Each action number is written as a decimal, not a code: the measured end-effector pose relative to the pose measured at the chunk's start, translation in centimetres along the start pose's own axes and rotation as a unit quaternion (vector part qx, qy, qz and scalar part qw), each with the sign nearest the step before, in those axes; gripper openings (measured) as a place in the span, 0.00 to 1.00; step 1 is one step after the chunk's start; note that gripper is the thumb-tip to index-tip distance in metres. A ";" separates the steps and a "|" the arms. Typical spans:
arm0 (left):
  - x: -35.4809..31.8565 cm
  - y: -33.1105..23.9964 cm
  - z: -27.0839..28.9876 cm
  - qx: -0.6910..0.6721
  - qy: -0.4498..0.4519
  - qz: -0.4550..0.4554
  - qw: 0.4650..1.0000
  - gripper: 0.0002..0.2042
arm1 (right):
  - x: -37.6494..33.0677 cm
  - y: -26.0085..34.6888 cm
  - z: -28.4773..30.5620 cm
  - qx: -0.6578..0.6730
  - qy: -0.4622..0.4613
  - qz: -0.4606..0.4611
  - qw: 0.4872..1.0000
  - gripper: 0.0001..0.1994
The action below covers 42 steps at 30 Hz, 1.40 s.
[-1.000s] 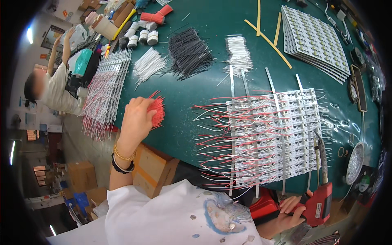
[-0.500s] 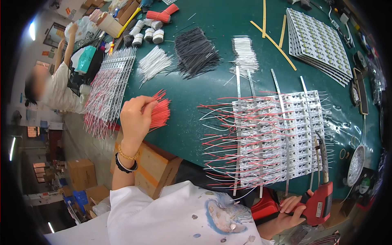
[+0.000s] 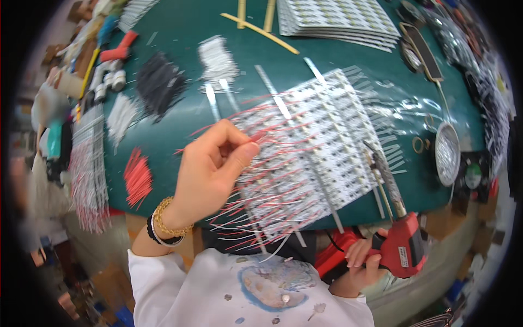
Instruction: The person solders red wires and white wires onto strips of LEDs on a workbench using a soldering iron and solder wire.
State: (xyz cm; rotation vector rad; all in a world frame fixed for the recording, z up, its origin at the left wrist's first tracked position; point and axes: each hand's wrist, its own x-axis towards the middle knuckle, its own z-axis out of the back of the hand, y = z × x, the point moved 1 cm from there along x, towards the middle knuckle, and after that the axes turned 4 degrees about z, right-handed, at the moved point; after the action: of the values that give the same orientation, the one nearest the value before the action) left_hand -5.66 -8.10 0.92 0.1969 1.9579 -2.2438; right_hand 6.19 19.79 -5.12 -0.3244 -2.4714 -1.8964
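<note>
Left hand (image 3: 210, 174) pinches a thin red wire (image 3: 256, 136) between thumb and fingertips, over the near-left edge of the white LED strip panel (image 3: 327, 141) bristling with red and white leads. Right hand (image 3: 362, 261) is clenched around a red soldering gun (image 3: 400, 240), tip resting on the panel. Green mat (image 3: 180, 43) carries loose bundles: red wires (image 3: 137, 177), black wires (image 3: 159, 84), white wires (image 3: 218, 57), stacked panels (image 3: 338, 19), round metal tin (image 3: 448, 152).

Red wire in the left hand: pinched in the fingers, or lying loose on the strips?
Pinched. The left hand holds a red wire between thumb and forefinger above the white LED strips.
</note>
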 end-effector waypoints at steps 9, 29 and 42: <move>2.2 0.5 -7.6 0.276 0.068 -0.234 0.930 0.04 | -1.3 0.9 0.8 -0.045 -0.005 -0.018 0.999 0.36; 4.2 1.1 -7.1 0.291 0.116 -0.079 0.947 0.09 | -5.8 -2.2 5.3 0.357 0.055 -0.151 0.920 0.25; 4.0 1.2 -7.2 0.304 0.114 -0.071 0.943 0.09 | -1.5 -0.8 2.0 -0.015 0.036 -0.007 0.999 0.35</move>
State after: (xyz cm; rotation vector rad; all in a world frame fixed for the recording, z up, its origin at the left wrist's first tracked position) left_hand -9.35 -1.25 -2.01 0.4121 1.3279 -2.9798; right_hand 7.78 21.29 -6.59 -0.2362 -2.4081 -1.9164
